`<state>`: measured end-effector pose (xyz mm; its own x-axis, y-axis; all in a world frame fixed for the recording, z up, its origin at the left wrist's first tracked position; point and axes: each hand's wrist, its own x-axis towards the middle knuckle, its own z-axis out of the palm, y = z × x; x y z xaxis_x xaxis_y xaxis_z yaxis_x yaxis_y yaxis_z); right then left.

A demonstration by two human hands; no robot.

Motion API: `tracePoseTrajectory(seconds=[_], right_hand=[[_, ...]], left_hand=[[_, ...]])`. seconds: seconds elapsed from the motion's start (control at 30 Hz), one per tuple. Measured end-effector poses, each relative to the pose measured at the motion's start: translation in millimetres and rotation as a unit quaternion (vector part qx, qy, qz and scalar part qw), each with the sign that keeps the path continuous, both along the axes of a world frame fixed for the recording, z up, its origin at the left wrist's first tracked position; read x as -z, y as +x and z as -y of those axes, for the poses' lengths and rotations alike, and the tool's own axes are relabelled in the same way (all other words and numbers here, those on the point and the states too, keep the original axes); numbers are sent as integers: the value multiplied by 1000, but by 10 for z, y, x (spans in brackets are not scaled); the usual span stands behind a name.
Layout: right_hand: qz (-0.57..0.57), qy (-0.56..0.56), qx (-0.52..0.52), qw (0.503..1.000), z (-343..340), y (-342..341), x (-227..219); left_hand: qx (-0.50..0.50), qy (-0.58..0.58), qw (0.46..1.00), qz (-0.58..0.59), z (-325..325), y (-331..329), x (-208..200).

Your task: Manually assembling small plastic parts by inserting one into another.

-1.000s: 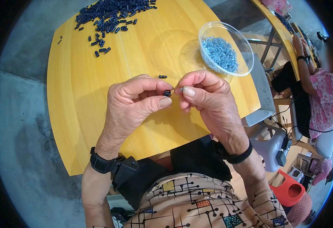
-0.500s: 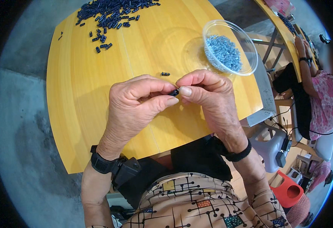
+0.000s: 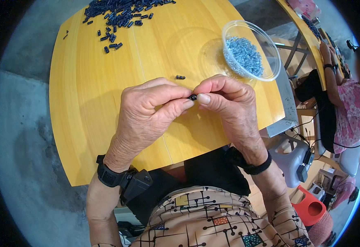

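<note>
Over the near middle of the table, my left hand point(image 3: 149, 105) pinches a small black cylindrical plastic piece point(image 3: 192, 97) between thumb and forefinger. My right hand point(image 3: 229, 103) is closed at the piece's right end, its thumb and forefinger tips pressed near it. Whatever lies between those right fingertips is too small and hidden to make out. Just beyond both hands, a similar black piece point(image 3: 180, 77) with a metallic-looking bit lies on its side.
A heap of black pieces point(image 3: 118, 14) covers the table's far left, with several strays nearer. A clear round tub point(image 3: 273, 70) of small shiny bluish pieces point(image 3: 245, 55) stands at the right of the yellow table point(image 3: 85, 115). Further right, another person point(image 3: 348, 111) sits at a second table.
My right fingertips have shifted slightly, and the black piece's end now shows between both hands. The thin sliver seen at the right fingertips before is no longer visible.
</note>
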<state>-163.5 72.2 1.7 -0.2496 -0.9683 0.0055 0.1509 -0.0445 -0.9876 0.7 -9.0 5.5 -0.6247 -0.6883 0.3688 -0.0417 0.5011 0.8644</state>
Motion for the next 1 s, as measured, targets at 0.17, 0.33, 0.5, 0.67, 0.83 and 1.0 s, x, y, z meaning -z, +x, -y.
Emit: tracePoseTrajectory(seconds=[0.17,0.33,0.5,0.67,0.83,1.0], right_hand=[[-23,-19,2,1000,-10,-6,26],[-61,-38,-9,997,5,-40,66],[-69,-53,20,996,-15,10,94],[-46,-39,32,998,-18,48,109],[-36,-58,19,997,-23,43,102],[-109,-109,29,988,-24,39,160]], left_hand=[[-3,-25,1000,17,-23,3,-15],[11,-32,999,32,-18,4,36],[16,12,1000,4,-42,-13,58],[10,-9,1000,13,-51,-4,54],[21,35,999,-17,-73,-21,29],[17,30,999,-4,-81,-10,44]])
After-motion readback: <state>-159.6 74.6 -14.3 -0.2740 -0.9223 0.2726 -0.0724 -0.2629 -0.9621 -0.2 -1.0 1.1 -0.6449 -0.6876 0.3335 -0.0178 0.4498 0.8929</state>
